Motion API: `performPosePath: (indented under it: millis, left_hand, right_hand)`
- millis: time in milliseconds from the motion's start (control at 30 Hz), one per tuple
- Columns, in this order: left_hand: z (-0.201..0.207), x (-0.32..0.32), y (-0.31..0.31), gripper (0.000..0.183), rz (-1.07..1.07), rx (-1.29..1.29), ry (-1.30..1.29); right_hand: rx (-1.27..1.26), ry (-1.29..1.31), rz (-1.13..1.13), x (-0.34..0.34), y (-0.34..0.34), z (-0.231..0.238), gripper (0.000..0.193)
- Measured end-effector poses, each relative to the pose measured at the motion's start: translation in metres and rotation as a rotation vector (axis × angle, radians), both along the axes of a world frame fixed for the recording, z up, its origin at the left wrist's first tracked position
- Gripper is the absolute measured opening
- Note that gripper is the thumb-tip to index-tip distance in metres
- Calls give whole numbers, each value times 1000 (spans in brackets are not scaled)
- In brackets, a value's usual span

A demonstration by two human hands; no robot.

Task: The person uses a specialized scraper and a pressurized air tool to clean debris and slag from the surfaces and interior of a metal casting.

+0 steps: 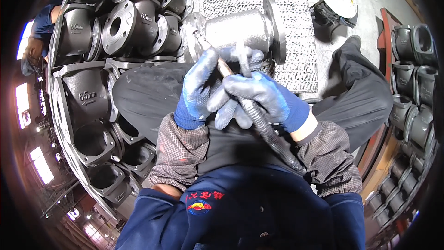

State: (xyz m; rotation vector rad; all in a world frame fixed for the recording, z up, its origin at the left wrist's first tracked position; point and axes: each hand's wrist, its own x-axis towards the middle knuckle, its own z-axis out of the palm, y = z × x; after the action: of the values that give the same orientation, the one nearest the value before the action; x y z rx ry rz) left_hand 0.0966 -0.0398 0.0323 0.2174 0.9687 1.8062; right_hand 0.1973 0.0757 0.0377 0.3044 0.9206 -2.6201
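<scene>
Both hands in blue knit gloves with grey-coated palms, clasped together over the lap. Left hand [200,88] is curled shut around the front of a slim rod-shaped metal hand tool [225,68], fingers touching the right glove. Right hand [264,96] is closed tight on the tool's black ribbed hose [270,134], which runs near and right, down across the torso. Tool tip sits against a silver-grey cast metal valve body with 2 round flanges [240,30], lying on its side just beyond the hands, on a grey woven wire mesh mat [300,60] on the floor. Left and far left: a stack of dark grey cast iron flanged valve bodies [88,97]. More of the same castings on a rack [411,92] at far right.
</scene>
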Motion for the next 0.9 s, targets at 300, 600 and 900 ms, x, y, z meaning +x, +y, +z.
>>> performPosePath:
  millis: [300, 600, 900]
  left_hand:
    - [-12, 2, -1, 36, 201, -302, 615]
    - [-1, 37, -2, 27, -250, -82, 322]
    - [-3, 57, -24, 32, -487, -133, 48]
  right_hand:
    - [1742, 125, -374, -1, -24, -6, 20]
    - [472, -17, -658, 24, 57, 45, 44]
    - [1014, -129, -892, 11, -11, -3, 46]
